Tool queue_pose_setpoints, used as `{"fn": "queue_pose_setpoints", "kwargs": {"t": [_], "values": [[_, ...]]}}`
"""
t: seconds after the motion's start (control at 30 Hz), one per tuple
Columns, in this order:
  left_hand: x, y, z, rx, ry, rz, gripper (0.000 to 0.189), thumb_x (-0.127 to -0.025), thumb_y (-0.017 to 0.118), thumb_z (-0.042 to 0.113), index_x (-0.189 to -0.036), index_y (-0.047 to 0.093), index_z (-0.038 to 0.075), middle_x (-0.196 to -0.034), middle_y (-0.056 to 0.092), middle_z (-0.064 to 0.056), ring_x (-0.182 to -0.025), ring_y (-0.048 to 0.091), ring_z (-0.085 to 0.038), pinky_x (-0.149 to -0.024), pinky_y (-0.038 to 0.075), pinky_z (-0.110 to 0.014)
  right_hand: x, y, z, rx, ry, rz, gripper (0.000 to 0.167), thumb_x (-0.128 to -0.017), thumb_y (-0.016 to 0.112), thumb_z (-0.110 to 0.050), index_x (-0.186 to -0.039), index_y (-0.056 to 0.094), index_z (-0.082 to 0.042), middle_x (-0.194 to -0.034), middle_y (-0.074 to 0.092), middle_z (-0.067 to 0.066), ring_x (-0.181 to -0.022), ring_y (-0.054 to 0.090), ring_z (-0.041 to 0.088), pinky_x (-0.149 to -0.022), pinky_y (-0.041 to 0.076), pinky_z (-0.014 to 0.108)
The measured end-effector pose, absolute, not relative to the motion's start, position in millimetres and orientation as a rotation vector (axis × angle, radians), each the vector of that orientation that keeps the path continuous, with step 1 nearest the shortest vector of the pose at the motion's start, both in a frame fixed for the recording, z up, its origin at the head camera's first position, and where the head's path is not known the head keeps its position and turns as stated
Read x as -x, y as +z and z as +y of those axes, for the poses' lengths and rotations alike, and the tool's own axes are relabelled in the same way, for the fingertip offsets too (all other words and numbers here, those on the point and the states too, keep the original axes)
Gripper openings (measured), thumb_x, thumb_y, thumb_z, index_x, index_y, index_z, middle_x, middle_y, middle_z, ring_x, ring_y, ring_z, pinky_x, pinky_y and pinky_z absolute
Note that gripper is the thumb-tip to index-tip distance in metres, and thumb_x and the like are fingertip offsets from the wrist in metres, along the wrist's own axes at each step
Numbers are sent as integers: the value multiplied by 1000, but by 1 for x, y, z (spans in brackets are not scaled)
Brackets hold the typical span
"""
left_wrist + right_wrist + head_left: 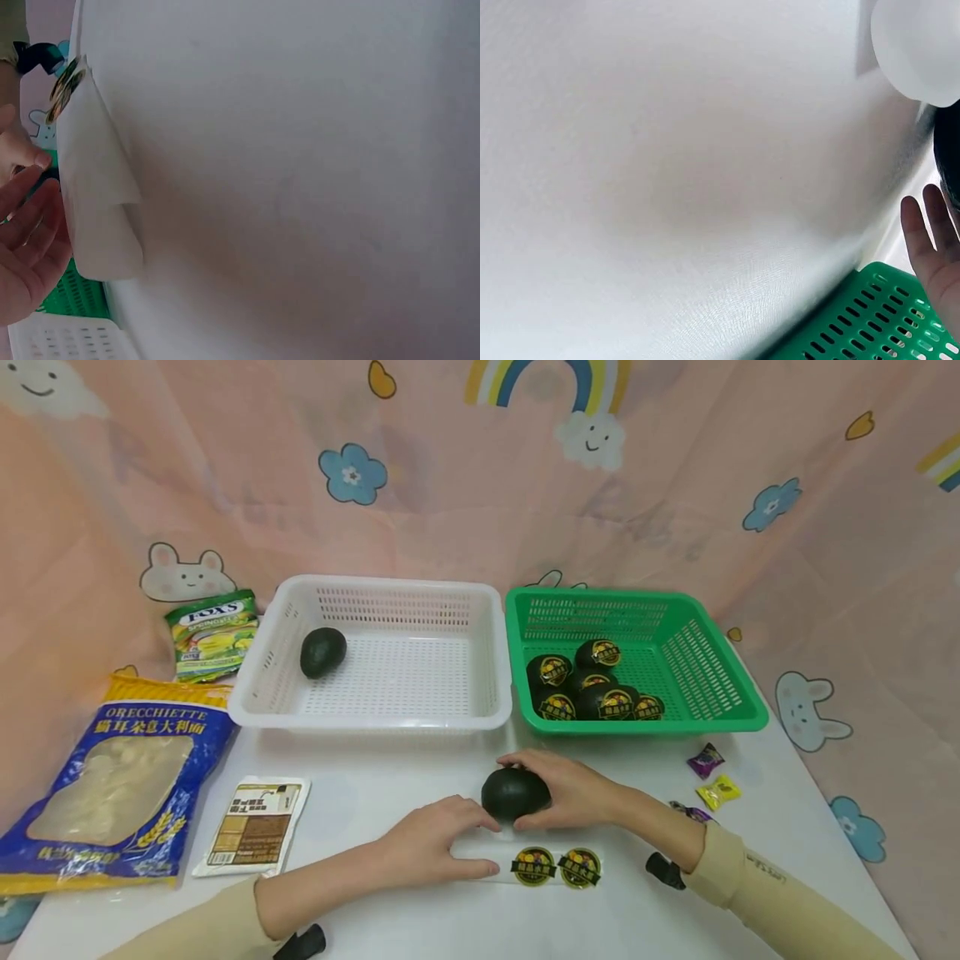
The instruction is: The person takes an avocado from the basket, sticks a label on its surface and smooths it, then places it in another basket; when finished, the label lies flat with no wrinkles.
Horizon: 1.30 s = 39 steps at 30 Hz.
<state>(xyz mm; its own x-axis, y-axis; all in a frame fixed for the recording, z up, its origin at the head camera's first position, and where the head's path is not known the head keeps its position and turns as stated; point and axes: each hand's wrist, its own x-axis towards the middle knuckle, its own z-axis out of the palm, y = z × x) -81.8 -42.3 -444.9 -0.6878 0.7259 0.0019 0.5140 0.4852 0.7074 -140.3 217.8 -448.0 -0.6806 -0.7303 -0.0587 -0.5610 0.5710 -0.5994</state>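
Observation:
A dark avocado [514,793] sits over the table in front of the baskets, and my right hand [566,789] grips it from the right, thumb below and fingers over the top. From the left, my left hand [442,837] reaches in with thumb and fingers spread apart, fingertips right at the avocado's lower left side. Under the avocado lies a pale backing strip bearing two round black-and-gold fruit stickers [533,866]; the left thumb is near its left part. In the left wrist view the backing strip [101,180] looks bent up. The right wrist view shows the avocado [949,150] only at the edge.
A white basket [367,722] holds one plain avocado [323,652]. Several stickered avocados [615,702] lie in the green basket [645,725]. Left are an orecchiette bag [112,777], a green candy bag [213,635] and a flat packet [255,825]; wrapped candies [718,792] lie right.

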Motion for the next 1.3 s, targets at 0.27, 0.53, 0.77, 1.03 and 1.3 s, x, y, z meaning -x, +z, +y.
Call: {"fn": "queue_pose_setpoints", "kwargs": {"t": [0.27, 0.53, 0.77, 1.03, 1.3], "values": [[74, -453, -26, -1195, 721, 2543, 47, -82, 78, 38, -121, 65, 16, -116, 61, 8, -109, 56, -8, -81, 51, -25, 140, -443, 221, 1126, -859, 2600, 71, -83, 74, -50, -140, 49, -17, -139, 50, -9, -128, 45, 12, -102, 42, 45], [80, -456, -41, -1164, 927, 2444, 27, -85, 74, 16, -112, 71, 16, -104, 67, 13, -93, 59, 2, -81, 48, -18, 124, -429, 227, 1443, -1146, 2680, 21, -86, 76, -22, -106, 70, -19, -108, 64, -13, -105, 55, 9, -88, 48, 29], [86, -443, -58, -1061, 1126, 2310, 31, -85, 76, 21, -116, 71, 18, -103, 69, 15, -89, 59, 3, -78, 50, -20, 103, -426, 224, 1524, -1051, 2639, 14, -83, 79, -30, -92, 70, -25, -97, 61, -18, -97, 52, 3, -82, 46, 21], [92, -435, -59, -1013, 1170, 2215, 28, -86, 77, 23, -113, 72, 22, -96, 69, 17, -88, 61, 3, -73, 50, -21, 98, -426, 219, 1664, -1048, 2631, 11, -85, 78, -24, -88, 67, -26, -96, 60, -16, -95, 50, 6, -85, 44, 19], [93, -441, -56, -998, 1187, 2153, 25, -87, 75, 26, -112, 73, 21, -99, 69, 17, -92, 61, 2, -76, 50, -21, 94, -431, 219, 1587, -1412, 2407, 9, -88, 75, -17, -90, 68, -22, -100, 63, -4, -100, 53, 15, -89, 45, 27]]}}
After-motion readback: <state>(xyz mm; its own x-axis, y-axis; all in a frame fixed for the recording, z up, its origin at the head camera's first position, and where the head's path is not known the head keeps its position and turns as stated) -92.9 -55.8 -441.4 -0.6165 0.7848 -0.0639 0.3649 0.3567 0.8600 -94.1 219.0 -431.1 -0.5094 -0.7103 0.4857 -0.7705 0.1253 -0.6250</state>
